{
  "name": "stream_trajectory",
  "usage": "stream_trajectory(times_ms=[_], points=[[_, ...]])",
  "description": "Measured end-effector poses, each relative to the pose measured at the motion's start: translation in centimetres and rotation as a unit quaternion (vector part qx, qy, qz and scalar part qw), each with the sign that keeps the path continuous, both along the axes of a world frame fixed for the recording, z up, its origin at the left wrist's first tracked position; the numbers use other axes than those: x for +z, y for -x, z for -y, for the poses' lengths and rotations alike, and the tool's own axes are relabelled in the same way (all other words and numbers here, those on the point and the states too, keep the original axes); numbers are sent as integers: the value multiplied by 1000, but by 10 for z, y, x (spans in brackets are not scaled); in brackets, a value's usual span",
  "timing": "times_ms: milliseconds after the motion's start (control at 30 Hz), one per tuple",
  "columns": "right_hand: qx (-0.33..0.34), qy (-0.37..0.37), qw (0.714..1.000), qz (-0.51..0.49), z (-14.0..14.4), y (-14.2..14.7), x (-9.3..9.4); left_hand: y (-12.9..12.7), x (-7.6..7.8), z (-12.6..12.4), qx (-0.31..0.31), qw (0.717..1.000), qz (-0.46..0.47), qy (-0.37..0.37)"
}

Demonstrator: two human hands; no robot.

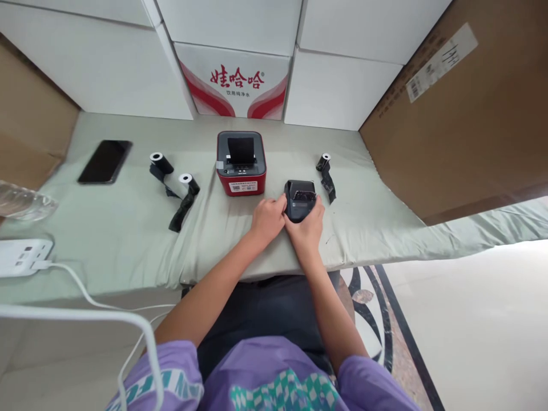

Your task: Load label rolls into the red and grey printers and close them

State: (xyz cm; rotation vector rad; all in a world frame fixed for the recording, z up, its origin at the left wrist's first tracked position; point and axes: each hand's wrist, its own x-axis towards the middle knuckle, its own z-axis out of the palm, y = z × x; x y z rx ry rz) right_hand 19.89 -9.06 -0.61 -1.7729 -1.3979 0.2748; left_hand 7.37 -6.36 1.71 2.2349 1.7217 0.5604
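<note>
A small black portable printer (299, 213) lies on the cloth-covered surface, with a strip of dark paper (305, 196) at its top. My left hand (268, 219) pinches its left side, fingers curled. On the other side, my right hand (309, 229) wraps around the lower right edge, thumb at the front. Just left of my hands stands a red and black desktop printer (242, 165), black paper rising from its slot. To the right lies a black paper roll (324, 162) with its end unrolled. What my fingertips press on is partly hidden.
Two more black paper rolls (161, 162) (189, 182) and a phone (105, 162) lie to the left. A white power strip (23, 257) with cables (81, 285) and a clear plastic bottle (25, 201) sit at the left edge. White boxes (233, 85) and a cardboard box (462, 125) stand behind and right.
</note>
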Motion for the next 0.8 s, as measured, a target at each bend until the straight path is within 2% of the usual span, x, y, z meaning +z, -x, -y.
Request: stream_trajectory(times_ms=[133,333,533,667,800], points=[[5,17,1000,7,0,0,3,6,0,-8,-22,1000,-21,-3],[7,8,1000,7,0,-1,2,6,-8,-9,-28,999,-8,-23],[9,-7,1000,-15,-1,-1,-4,4,-14,-7,66,984,109,-126],[13,-8,1000,-26,0,-1,-4,8,-16,-10,5,976,164,-146],[21,-5,999,-29,1,-1,-3,8,-15,-22,-41,961,252,-109]])
